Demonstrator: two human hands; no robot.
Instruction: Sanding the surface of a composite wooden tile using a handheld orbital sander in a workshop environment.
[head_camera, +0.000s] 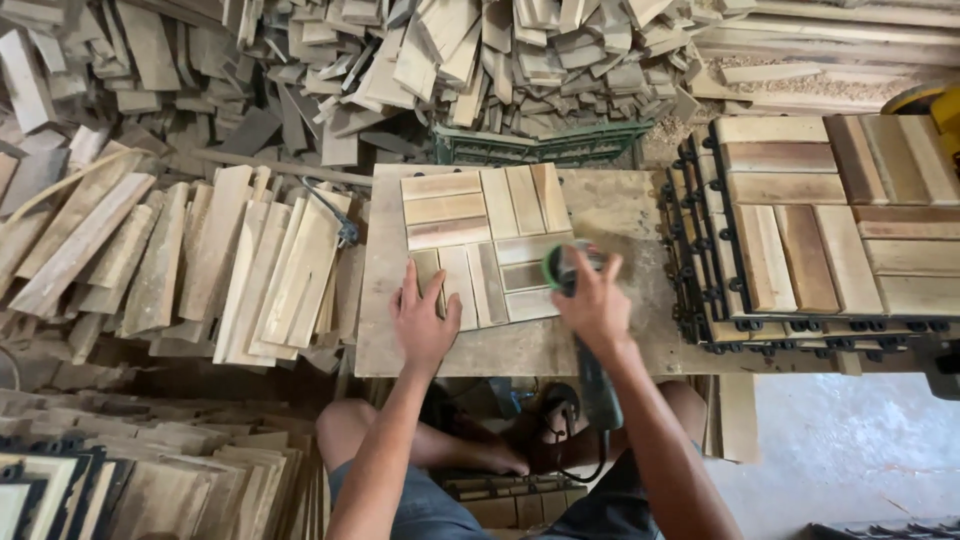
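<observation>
I am sitting at a low wooden worktop (390, 330) with a square slatted wooden tile (480, 225) lying flat on it. My left hand (422, 318) is pressing down on the near left corner of the tile, fingers spread and flat, gripping nothing, just pinning the piece in place. My right hand (592, 300) is closing around the body of a handheld sander (575, 300), whose green-rimmed head is resting on the near right edge of the tile; its grey handle is running back toward me, past my wrist, with a cable hanging below the worktop edge.

Judging by where the tool is sitting, I am working the near right block of slats. I cannot tell from the surface alone which blocks are already smoothed: the slats differ in tone, but that may be only the wood. So I am taking this tile as somewhere in the middle of its sanding, not as done.

To my right a stack of assembled tiles (810, 225) on black plastic grid backing is standing just beside the worktop, several layers deep; whether they are sanded I cannot say. To my left loose wooden slats (230, 260) are lying in rough rows, and a large heap of offcuts (450, 60) is filling the floor beyond the worktop, with a green crate (540, 145) against its far edge. More tiles (60, 480) are leaning at my lower left.
</observation>
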